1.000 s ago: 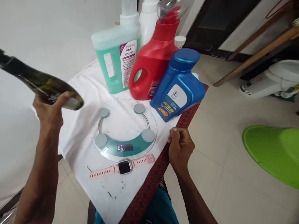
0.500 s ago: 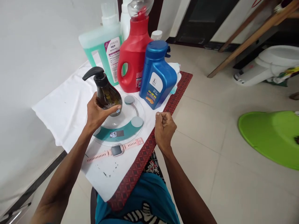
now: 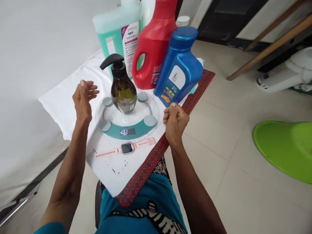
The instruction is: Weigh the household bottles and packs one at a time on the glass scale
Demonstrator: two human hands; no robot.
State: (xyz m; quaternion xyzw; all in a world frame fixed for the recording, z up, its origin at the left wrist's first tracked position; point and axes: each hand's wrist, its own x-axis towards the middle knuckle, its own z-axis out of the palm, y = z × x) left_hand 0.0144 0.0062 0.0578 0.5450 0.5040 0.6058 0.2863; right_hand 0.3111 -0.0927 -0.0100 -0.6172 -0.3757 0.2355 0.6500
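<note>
A dark olive pump bottle (image 3: 123,92) with a black pump head stands upright on a round glass scale (image 3: 126,133), whose display is lit. To the left of the bottle, apart from it, my left hand (image 3: 84,99) is raised with fingers loosely apart and nothing in them. My right hand (image 3: 176,122) is curled closed over the table's right edge, just in front of a blue jug (image 3: 179,70); I see nothing in it. A smartwatch with a pink strap (image 3: 127,148) lies flat in front of the scale.
Behind the bottle stand a red detergent jug (image 3: 154,45) and a green liquid jug (image 3: 117,24). A white cloth (image 3: 70,97) covers the patterned red table mat (image 3: 136,185). Small dark bits lie near the front. A green round object (image 3: 280,146) is at the right.
My left hand has let go of the pump bottle and moved left, leaving it standing on the scale. My right hand stays curled near the table's edge. The view has shifted slightly.
</note>
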